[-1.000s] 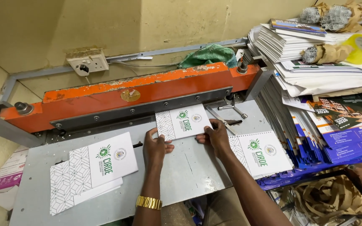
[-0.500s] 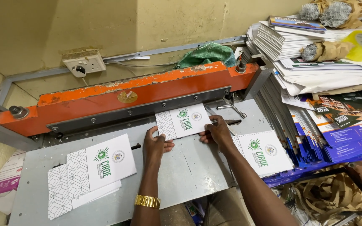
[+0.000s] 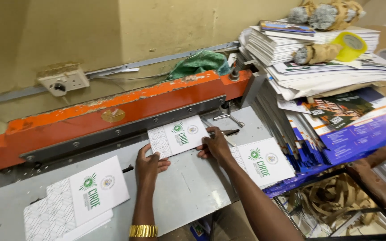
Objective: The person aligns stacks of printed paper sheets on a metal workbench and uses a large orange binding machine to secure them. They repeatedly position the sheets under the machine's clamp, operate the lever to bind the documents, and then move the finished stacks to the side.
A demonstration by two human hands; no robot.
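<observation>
Both of my hands rest on a white booklet (image 3: 178,139) with a green emblem, lying on the grey machine table (image 3: 188,192) against the orange bar (image 3: 121,109) of a paper cutter. My left hand (image 3: 149,165) holds its lower left corner. My right hand (image 3: 215,145) presses its right edge. A gold bracelet (image 3: 143,230) circles my left wrist. A matching booklet (image 3: 262,161) lies just right of my right arm. A stack of the same booklets (image 3: 74,203) sits at the table's left.
Tall piles of printed paper and blue covers (image 3: 331,89) crowd the right side, with a yellow tape roll (image 3: 349,46) on top. A wall socket (image 3: 63,80) and a green cloth (image 3: 199,63) sit behind the cutter. Another person's arm (image 3: 380,176) reaches in at right.
The view shifted slightly. My hands stay on the booklet at the cutter bar, with my right hand sliding a little along its right edge.
</observation>
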